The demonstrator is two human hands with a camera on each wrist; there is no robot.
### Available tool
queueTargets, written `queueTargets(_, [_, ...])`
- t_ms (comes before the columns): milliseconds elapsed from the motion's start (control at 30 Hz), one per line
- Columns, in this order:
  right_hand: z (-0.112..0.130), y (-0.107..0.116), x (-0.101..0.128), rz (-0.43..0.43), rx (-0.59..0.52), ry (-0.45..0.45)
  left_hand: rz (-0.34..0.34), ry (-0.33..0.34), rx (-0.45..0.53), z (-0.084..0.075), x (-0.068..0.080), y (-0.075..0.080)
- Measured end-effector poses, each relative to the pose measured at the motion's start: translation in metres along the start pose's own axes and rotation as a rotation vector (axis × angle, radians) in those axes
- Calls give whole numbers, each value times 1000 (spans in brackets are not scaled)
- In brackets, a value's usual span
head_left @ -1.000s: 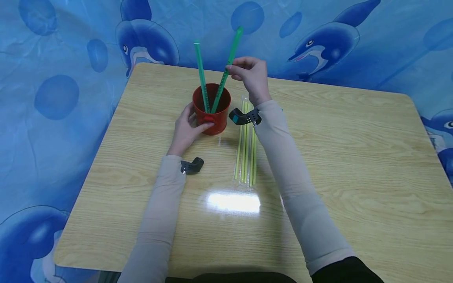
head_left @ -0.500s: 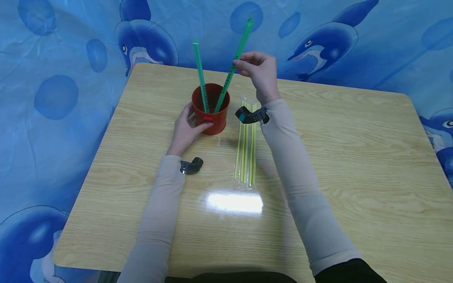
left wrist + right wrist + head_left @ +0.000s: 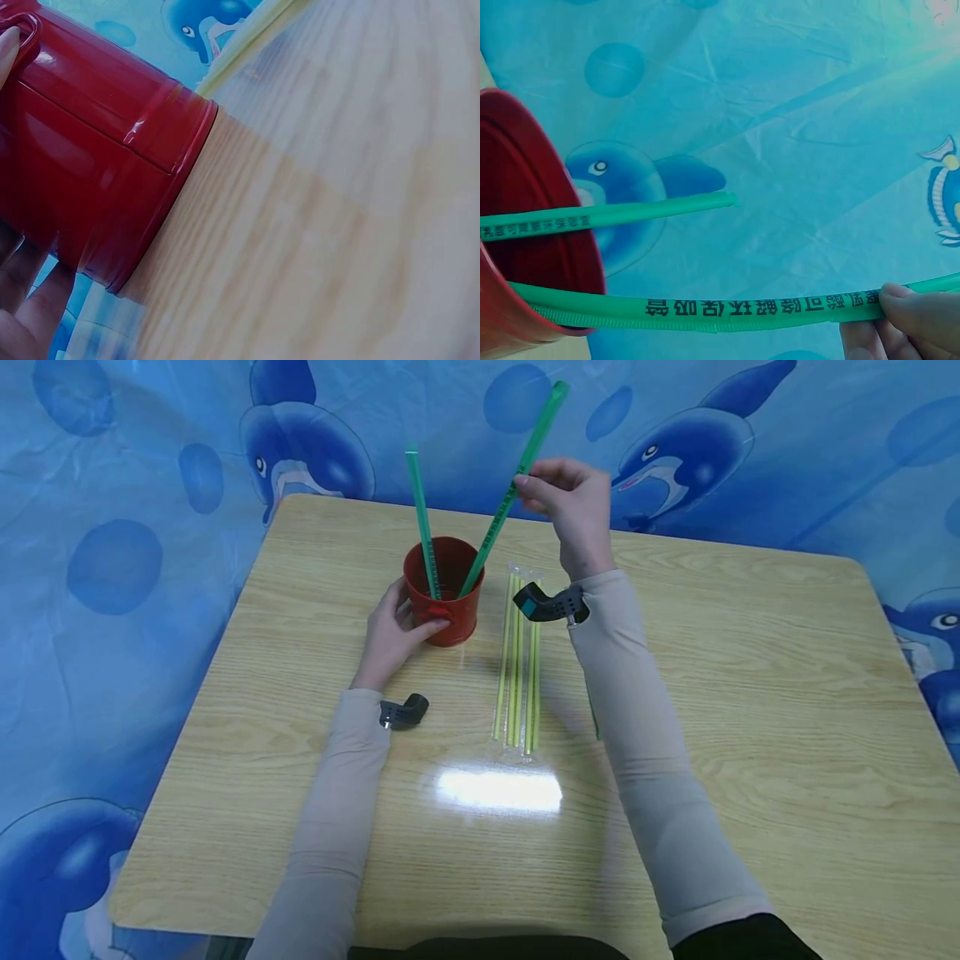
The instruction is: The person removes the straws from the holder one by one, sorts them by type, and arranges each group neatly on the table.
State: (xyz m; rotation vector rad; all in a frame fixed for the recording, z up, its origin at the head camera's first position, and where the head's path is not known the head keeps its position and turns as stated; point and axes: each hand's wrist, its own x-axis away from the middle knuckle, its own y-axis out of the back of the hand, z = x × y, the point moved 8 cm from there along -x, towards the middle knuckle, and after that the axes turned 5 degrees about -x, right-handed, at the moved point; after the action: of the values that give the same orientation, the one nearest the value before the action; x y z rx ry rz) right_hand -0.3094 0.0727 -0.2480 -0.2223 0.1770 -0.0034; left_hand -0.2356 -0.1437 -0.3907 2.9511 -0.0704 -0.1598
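The red cup (image 3: pixel 444 592) is showing a glossy, smooth finish, catching highlights. The table (image 3: pixel 750 693) is looking like pale wood-grain laminate, reflecting a bright glare. The green straws (image 3: pixel 517 485) are appearing as printed plastic in thin wrap. The backdrop (image 3: pixel 120 527) is looking like wrinkled sheeting.

- Light wood-grain table (image 3: pixel 750 693) is standing against a blue dolphin-print backdrop, its rounded corners showing.
- Red cup (image 3: pixel 444 593) is sitting upright on the far-left part of the top.
- Clear packet of yellow straws (image 3: pixel 517 668) is lying flat just right of the cup, running lengthwise toward the near edge.
- Glare patch is showing just near of the packet's end.
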Motion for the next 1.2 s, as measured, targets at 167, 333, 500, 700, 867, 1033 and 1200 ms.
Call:
queueTargets(167, [11, 6, 5, -21, -55, 31, 13, 21, 9, -6, 2, 0])
queueTargets(333, [20, 10, 11, -30, -97, 67, 5, 10, 11, 0, 0, 0])
queueTargets(500, [31, 11, 17, -27, -134, 107, 2, 8, 4, 0, 0, 0])
queueTargets(700, [42, 13, 22, -29, -165, 131, 10, 39, 13, -10, 4, 0])
queueTargets(867, [48, 18, 26, -33, -214, 139, 15, 46, -3, -28, 12, 1])
queueTargets(1033, [51, 22, 30, -42, -247, 145, 14, 48, -13, -30, 13, 1])
queueTargets(1200, [54, 24, 35, -42, -259, 152, 17, 44, -12, -30, 13, 2])
